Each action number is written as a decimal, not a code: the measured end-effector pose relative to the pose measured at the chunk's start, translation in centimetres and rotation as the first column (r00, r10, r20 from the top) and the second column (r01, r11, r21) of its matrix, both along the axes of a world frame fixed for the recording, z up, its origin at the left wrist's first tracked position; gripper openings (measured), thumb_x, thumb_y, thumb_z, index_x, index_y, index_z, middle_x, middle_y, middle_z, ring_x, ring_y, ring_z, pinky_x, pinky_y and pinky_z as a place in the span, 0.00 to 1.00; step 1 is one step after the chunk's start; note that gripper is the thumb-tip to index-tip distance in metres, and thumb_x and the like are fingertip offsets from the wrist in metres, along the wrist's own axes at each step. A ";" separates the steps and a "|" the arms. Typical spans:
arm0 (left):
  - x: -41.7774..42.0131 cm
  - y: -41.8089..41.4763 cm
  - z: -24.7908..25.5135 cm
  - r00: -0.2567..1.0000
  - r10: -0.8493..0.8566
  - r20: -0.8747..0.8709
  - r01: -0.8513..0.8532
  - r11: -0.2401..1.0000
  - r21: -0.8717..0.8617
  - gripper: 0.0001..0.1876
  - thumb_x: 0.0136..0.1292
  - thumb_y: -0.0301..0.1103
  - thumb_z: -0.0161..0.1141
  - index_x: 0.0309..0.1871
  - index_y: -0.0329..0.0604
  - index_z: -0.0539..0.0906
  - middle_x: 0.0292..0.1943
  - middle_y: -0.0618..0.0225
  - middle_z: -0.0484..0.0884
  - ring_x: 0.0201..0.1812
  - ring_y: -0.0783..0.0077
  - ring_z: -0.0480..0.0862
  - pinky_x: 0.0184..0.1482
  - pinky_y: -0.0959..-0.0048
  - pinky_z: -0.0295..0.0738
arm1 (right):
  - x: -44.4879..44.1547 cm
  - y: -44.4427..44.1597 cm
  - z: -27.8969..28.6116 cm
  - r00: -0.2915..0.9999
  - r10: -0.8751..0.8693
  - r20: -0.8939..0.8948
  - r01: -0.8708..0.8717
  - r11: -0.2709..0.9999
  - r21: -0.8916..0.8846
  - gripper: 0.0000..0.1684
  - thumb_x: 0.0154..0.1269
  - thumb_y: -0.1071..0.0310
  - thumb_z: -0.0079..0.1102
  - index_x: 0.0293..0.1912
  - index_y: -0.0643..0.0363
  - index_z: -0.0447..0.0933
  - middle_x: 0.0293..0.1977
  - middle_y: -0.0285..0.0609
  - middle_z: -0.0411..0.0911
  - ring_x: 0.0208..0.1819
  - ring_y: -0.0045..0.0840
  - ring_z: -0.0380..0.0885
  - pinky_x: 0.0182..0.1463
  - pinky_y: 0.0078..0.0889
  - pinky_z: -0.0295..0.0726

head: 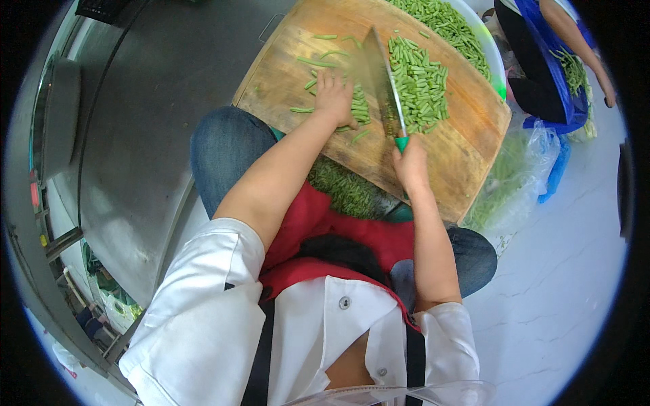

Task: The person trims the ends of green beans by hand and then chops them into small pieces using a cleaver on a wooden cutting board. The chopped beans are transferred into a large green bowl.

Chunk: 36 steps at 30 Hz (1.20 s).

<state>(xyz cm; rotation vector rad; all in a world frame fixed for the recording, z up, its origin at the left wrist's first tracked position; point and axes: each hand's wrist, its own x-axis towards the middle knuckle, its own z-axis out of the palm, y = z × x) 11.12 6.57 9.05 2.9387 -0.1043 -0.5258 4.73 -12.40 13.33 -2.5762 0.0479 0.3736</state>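
Note:
My right hand (412, 161) grips the green handle of a wide-bladed kitchen knife (391, 83). The blade points away from me across a wooden cutting board (457, 152), and its far part is blurred. To its left, my left hand (334, 99) lies spread over green beans (360, 105), pressing on them; some are hidden beneath the palm. Several loose bean pieces (316, 62) are scattered past the fingers. On the blade's right side sits a pile of short-cut green beans (417, 83).
A large basin rim (496, 56) shows behind the board, holding cut beans (452, 23). At right, another person's arm (574, 38) hangs near a blue apron (553, 96). A clear plastic bag (513, 172) with greens lies beside the board. Bean scraps (350, 190) sit below its near edge.

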 end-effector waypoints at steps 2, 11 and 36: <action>0.0 -0.5 -0.2 0.999 -0.004 -0.032 0.004 1.000 -0.008 0.59 0.32 0.52 0.72 0.66 0.38 0.50 0.63 0.50 0.55 0.66 0.47 0.51 0.67 0.58 0.42 | -0.2 -1.2 -0.6 0.998 -0.058 0.018 0.059 0.998 -0.021 0.17 0.54 0.68 0.55 0.42 0.66 0.65 0.30 0.64 0.74 0.36 0.56 0.73 0.38 0.51 0.72; 1.7 -4.6 -3.5 0.972 0.088 0.218 -0.010 0.943 -0.333 0.60 0.33 0.48 0.73 0.65 0.30 0.47 0.62 0.50 0.57 0.64 0.52 0.55 0.67 0.58 0.44 | 1.6 -5.0 -0.9 0.986 -0.166 -0.031 0.168 0.980 0.109 0.17 0.55 0.65 0.56 0.39 0.66 0.67 0.30 0.64 0.73 0.37 0.54 0.73 0.37 0.48 0.71; -1.0 -3.7 -4.3 0.955 -0.026 0.297 0.039 0.998 -0.040 0.48 0.44 0.47 0.66 0.62 0.27 0.54 0.59 0.53 0.59 0.61 0.56 0.59 0.64 0.59 0.50 | -1.6 -0.8 2.6 0.989 0.073 -0.132 -0.080 0.996 -0.048 0.17 0.53 0.70 0.55 0.41 0.68 0.63 0.28 0.65 0.73 0.34 0.57 0.73 0.37 0.50 0.72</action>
